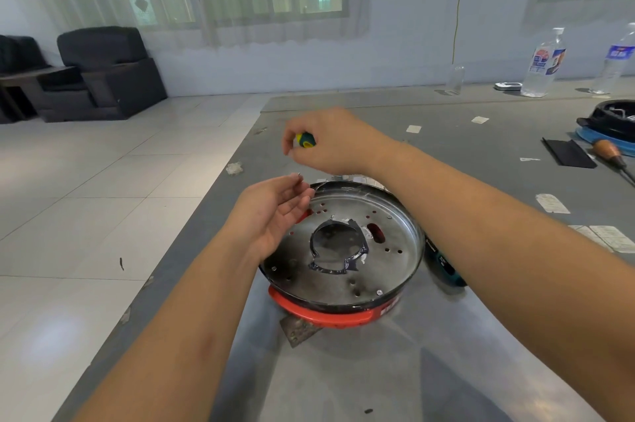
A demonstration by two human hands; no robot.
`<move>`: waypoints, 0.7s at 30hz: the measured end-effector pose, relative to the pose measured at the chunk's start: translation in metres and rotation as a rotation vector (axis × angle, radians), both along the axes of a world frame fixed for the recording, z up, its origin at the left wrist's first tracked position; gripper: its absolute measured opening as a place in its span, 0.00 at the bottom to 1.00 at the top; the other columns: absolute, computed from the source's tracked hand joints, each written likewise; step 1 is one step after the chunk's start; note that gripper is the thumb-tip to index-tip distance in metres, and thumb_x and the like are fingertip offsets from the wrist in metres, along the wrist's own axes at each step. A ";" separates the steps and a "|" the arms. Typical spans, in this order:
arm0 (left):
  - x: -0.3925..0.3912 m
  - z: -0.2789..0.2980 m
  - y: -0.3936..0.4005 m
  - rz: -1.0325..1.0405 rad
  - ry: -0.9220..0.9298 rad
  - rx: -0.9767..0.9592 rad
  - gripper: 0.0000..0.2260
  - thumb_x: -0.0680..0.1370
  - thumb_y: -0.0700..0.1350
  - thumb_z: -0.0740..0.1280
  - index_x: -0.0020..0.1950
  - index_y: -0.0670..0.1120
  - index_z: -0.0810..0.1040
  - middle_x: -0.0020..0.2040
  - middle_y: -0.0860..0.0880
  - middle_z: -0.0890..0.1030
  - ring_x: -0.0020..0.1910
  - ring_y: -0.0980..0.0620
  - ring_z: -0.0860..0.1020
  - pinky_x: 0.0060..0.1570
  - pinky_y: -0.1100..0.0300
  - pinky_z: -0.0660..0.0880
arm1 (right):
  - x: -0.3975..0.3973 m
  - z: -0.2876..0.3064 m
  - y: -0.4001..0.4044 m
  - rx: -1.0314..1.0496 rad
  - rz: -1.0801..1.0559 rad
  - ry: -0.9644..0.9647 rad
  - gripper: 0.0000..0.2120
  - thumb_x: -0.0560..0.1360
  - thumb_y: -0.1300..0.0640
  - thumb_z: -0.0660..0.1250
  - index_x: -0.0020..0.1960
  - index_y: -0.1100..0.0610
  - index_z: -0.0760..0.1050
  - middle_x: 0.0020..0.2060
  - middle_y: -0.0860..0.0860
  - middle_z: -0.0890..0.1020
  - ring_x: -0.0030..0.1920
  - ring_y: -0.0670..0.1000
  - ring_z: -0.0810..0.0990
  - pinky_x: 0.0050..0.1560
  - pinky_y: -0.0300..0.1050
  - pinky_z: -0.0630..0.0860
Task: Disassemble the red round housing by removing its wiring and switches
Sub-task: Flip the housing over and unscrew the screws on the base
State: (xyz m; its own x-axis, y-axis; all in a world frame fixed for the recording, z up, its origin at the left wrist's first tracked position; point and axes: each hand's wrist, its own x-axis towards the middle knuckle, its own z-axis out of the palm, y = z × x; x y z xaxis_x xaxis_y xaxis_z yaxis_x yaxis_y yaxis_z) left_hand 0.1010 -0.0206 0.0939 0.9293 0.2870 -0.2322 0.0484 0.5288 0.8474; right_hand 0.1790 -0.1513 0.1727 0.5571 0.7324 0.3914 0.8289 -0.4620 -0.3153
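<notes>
Red round housing [338, 313] sits on the grey table [446, 370] near its left edge, metal plate [343, 249] with a central hole facing up. Left hand [275, 215] over its rim, palm up, fingertips pinching a small screw [299, 175]. Right hand [330, 143] above, fist clamped round a yellow-green screwdriver handle [305, 140].

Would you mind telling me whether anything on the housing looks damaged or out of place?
Yes. The central hole in the metal plate of the red round housing has a ragged edge, with torn dark tape or film peeling around it. A flat metal scrap also pokes out from under the housing's near edge.
</notes>
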 end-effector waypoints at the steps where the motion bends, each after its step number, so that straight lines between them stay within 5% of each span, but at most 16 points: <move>1: 0.001 0.000 -0.001 -0.004 0.002 -0.007 0.04 0.81 0.37 0.70 0.53 0.37 0.81 0.39 0.43 0.85 0.37 0.50 0.86 0.38 0.63 0.83 | 0.001 -0.004 -0.002 -0.095 -0.020 -0.013 0.06 0.76 0.54 0.67 0.50 0.47 0.82 0.33 0.41 0.74 0.35 0.38 0.72 0.34 0.34 0.63; 13: 0.008 -0.010 -0.004 -0.066 0.098 0.096 0.05 0.82 0.37 0.69 0.53 0.36 0.82 0.36 0.44 0.83 0.34 0.51 0.84 0.34 0.63 0.82 | 0.012 -0.046 -0.022 -0.124 -0.040 0.069 0.05 0.79 0.48 0.69 0.52 0.47 0.81 0.36 0.41 0.76 0.37 0.39 0.72 0.36 0.41 0.66; 21: 0.008 -0.009 -0.009 -0.114 0.093 0.217 0.08 0.83 0.39 0.68 0.55 0.35 0.83 0.42 0.42 0.84 0.39 0.49 0.86 0.41 0.61 0.84 | 0.014 -0.053 -0.029 -0.146 -0.058 0.065 0.03 0.79 0.49 0.68 0.48 0.46 0.77 0.37 0.41 0.74 0.38 0.39 0.71 0.37 0.41 0.65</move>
